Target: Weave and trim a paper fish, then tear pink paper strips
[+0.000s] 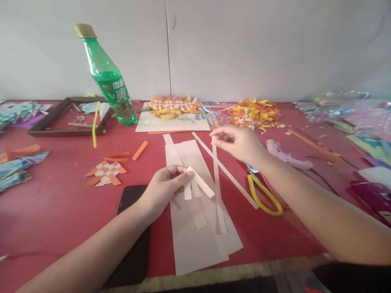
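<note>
My left hand (161, 187) is closed, pinching a few short pale paper strips (202, 185) that fan out between thumb and fingers. Higher up on the right, my right hand (241, 142) grips the upper end of a long pale paper strip (217, 191), which hangs down over pale paper sheets (189, 252). Another long strip (240, 185) lies slantwise on the red table behind it. Scissors with yellow handles (265, 199) rest under my right forearm, their blades partly hidden. A small orange-and-white woven paper piece (106, 173) lies left of my left hand.
A dark phone (130, 244) lies under my left forearm. A green bottle (111, 81) stands beside a dark frame (58, 132). Woven orange pieces (174, 106) sit on a white board (152, 124); a heap of paper pieces (253, 113) and a pink glue gun (287, 156) are right.
</note>
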`<state>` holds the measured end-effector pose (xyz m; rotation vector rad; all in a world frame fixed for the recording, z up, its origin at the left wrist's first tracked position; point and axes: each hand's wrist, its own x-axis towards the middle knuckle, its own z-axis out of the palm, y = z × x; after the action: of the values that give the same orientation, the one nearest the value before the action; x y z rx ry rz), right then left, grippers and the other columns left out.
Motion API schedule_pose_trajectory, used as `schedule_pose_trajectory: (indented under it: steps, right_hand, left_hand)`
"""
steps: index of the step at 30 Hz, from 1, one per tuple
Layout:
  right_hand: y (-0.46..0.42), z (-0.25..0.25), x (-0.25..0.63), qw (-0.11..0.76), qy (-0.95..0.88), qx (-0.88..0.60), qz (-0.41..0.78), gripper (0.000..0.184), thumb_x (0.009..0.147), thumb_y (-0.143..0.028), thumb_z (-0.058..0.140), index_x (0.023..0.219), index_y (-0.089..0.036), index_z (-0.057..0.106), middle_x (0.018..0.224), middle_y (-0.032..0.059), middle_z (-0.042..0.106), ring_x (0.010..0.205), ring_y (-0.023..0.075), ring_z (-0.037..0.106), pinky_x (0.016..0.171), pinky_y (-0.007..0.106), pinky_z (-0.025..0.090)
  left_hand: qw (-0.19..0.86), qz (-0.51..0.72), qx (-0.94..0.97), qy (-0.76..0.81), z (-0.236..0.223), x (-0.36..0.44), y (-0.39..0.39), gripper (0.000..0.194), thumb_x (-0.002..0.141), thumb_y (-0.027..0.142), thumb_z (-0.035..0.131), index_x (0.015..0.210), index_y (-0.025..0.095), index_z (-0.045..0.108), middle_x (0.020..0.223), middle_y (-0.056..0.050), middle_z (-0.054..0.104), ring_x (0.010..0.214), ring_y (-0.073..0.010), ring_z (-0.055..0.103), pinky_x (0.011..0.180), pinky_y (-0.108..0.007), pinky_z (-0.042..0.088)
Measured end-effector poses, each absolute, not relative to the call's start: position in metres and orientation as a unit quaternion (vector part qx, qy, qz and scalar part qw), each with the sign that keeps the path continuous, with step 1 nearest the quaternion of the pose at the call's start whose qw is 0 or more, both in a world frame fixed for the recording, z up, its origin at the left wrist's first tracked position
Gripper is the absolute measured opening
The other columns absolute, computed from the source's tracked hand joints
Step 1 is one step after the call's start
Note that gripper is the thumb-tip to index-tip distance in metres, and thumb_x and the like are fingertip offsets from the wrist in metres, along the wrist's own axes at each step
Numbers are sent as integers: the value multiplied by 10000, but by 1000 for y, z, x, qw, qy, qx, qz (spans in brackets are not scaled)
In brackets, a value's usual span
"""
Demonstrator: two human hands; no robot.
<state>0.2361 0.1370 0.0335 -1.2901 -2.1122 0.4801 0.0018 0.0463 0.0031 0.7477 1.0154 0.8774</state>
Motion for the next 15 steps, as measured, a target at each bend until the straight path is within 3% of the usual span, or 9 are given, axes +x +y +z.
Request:
schedule_pose_trajectory:
  steps: [2,5,8,10,12,15]
  right_hand:
    - [165,27,261,254,-753,-603,69,178,852,-287,645,990,-199,717,892,48,730,791,191,667,757,333,512]
    - [196,17,291,209,-748,-629,30,109,788,-147,632,789,-169,739,892,106,721,904,279,655,835,414,483]
    - [199,12,295,200,-761,-617,7,190,818,-132,569,839,-140,757,1106,174,673,1001,318,633,874,451,466]
    - [191,10,283,194,-790,-581,17,235,868,-173,538,941,-150,760,1122,153,674,994,283,638,881,417,472]
    - [182,9,266,177,-824,-536,47,213,884,-222,561,958,-190,758,1011,90,716,918,228,656,841,353,486]
    - [173,5,248,163,-849,-496,76,185,878,-223,584,959,-196,747,979,61,732,846,189,663,785,308,489]
  left_hand:
    - [701,410,346,469,3,1,49,273,762,411,779,787,176,644,562,58,534,432,-59,478,379,-157,394]
    - [679,441,355,467,9,-2,53,261,776,388,772,780,166,634,654,26,614,536,-66,566,501,-159,483]
    - [636,456,390,485,25,-10,57,251,760,355,787,789,156,636,706,19,635,611,-65,597,632,-169,517]
    - [575,465,443,507,37,-21,62,257,761,363,775,813,166,619,684,23,638,566,-69,577,608,-184,501]
    - [502,452,505,538,46,-36,72,276,767,352,751,934,200,591,662,27,663,532,-97,578,607,-226,498]
    - [314,367,581,655,49,-65,94,380,816,362,656,1154,233,539,768,-8,719,574,-158,616,560,-261,455]
